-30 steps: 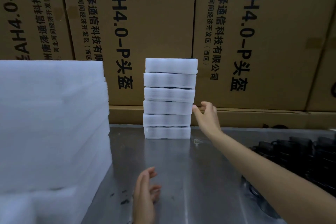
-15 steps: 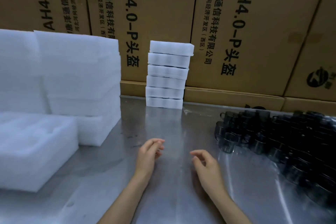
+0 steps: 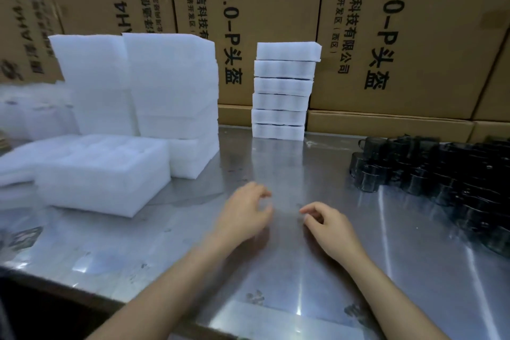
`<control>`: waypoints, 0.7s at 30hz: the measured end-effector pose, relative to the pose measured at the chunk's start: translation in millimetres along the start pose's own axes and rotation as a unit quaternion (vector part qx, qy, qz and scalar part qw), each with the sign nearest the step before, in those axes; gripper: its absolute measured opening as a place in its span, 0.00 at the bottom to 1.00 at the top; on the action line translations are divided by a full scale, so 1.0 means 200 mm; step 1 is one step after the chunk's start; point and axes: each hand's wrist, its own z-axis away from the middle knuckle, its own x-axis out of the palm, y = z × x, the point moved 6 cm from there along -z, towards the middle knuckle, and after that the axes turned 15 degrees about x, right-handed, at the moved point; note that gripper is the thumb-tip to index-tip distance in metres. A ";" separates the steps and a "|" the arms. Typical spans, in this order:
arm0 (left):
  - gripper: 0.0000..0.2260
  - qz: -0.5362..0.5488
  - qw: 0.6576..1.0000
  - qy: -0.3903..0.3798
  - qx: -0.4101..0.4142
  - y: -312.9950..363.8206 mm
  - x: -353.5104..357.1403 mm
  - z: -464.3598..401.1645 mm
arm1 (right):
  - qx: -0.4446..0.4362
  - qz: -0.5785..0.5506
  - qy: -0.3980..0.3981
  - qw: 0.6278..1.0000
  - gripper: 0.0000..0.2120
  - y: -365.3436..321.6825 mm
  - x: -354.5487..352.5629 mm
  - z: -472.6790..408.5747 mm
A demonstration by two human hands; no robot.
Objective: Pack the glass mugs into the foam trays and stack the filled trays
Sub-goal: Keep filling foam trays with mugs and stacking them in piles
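Since a second ago the right hand (image 3: 329,225) has come back from the stack of filled trays (image 3: 283,91) at the rear of the bench (image 3: 276,270), and both hands now hover low over its bare middle. The left hand (image 3: 242,214) and the right one both have loosely curled fingers and hold nothing.

An empty foam tray (image 3: 102,171) with moulded pockets lies to the left of the left hand, near but apart from it, in front of tall piles of spare foam (image 3: 143,83). The glass mugs (image 3: 430,174) (dark in this light) lie crowded together on the bench to the right, well apart from the right hand.

The tray should be light, soft and easily dented, so it is best lifted by its two long sides with spread fingers. The mugs are likely hard, smooth and breakable, and probably knock against each other; taking one by its handle or round its body seems safest.
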 end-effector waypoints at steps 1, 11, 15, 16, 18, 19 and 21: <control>0.14 -0.084 0.996 -0.017 -0.012 -0.08 -0.07 -0.02 | 0.002 0.002 0.001 1.000 0.07 0.00 0.00 0.00; 0.29 -0.467 0.797 -0.202 -0.326 -0.68 -0.61 0.02 | -0.002 -0.003 0.000 1.000 0.10 0.01 0.00 -0.01; 0.27 -0.530 0.780 -0.215 -0.254 -0.62 -0.59 -0.02 | -0.004 -0.006 -0.004 1.000 0.11 0.01 0.00 -0.01; 0.23 -0.524 0.789 -0.217 -0.237 -0.59 -0.58 -0.05 | -0.003 -0.004 -0.004 1.000 0.11 0.01 0.01 -0.02; 0.16 -0.492 0.810 -0.235 -0.215 -0.49 -0.55 -0.09 | -0.001 0.004 -0.001 1.000 0.11 0.01 0.01 -0.02; 0.14 -0.466 0.826 -0.245 -0.204 -0.42 -0.52 -0.10 | -0.001 0.006 -0.001 1.000 0.11 0.01 0.01 -0.02; 0.11 -0.405 0.862 -0.256 -0.167 -0.24 -0.45 -0.12 | -0.004 -0.007 -0.003 1.000 0.11 0.01 0.01 -0.01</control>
